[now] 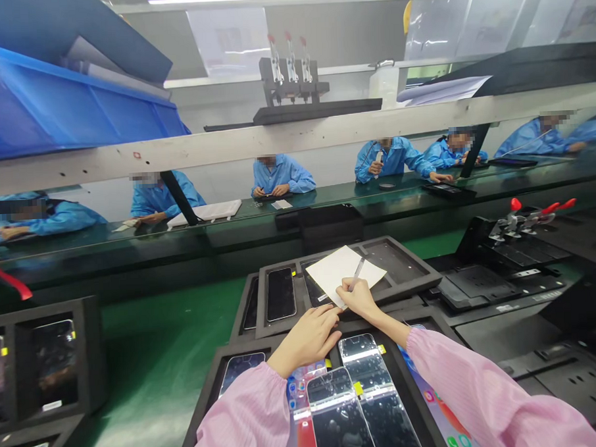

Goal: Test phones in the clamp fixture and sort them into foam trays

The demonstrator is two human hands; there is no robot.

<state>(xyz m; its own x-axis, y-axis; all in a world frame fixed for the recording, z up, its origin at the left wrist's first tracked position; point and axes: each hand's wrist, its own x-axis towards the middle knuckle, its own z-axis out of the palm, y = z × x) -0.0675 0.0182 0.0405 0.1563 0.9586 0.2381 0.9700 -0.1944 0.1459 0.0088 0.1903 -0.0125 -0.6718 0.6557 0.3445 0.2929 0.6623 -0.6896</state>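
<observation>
Here's the right hand (363, 300), fingers (353, 288) clenched on a slim silver pen (359, 271), tip hidden behind them, over a white paper sheet (332, 271) on a black foam tray (404, 281), the loosely open left hand (306, 340) just below the sheet's corner.

A white paper sheet (332, 273) lies askew on a black foam tray (402, 279), with a slim grey pen (358, 273) tilted, its tip on the sheet.

No wording can be read: the paper sheet (332, 271) just past the right fingers (353, 292), the yellow tags (358, 388) on the phones (338, 413) below the left fingers (327, 322), and a white label (52, 405) far left of them are all too small or blurred.
</observation>
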